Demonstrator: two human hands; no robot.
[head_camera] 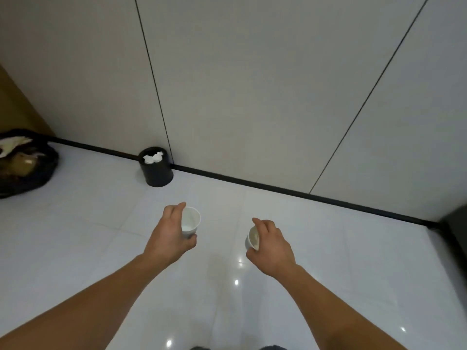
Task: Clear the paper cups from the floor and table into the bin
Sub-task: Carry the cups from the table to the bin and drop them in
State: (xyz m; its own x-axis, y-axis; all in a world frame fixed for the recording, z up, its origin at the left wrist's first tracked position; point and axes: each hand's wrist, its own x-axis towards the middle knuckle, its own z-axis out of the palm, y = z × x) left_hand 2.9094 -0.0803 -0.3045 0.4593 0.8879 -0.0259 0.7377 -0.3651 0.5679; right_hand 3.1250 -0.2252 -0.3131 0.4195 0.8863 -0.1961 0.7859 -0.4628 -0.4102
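Up at 11 o'clock sits the round black plastic bin (156, 170), while the left hand (171, 231) grips a white paper cup (190, 221) and the right hand (271, 245) a second white paper cup (253, 239), neither binned yet.

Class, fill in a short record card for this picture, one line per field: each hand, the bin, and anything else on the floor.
left hand: grips a white paper cup
right hand: grips a second white paper cup
bin: small round black bin at the wall's foot, crumpled white paper inside
far left: open black rubbish bag
surface: glossy white tiled floor
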